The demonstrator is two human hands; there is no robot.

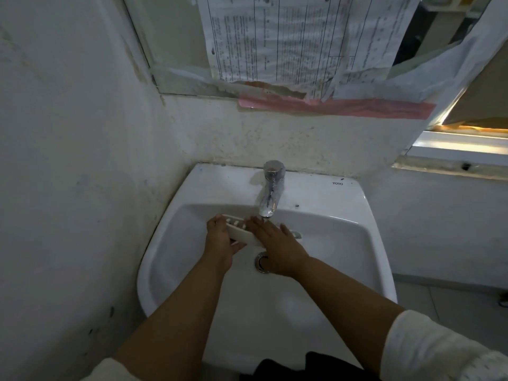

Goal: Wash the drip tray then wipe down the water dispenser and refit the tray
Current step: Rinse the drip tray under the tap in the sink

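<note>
Left hand: your left hand (220,243) grips the drip tray (242,234) by its left end.
Right hand: your right hand (277,243) lies flat on the tray, fingers (257,225) straight, under the faucet (270,191).

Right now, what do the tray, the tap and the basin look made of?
Drip tray: likely plastic, matte off-white, with thin moulded slots. Tap: metal, chrome-like, with mirror-bright reflections. Basin: probably glazed ceramic, glossy white, with soft highlights along its rim.
</note>
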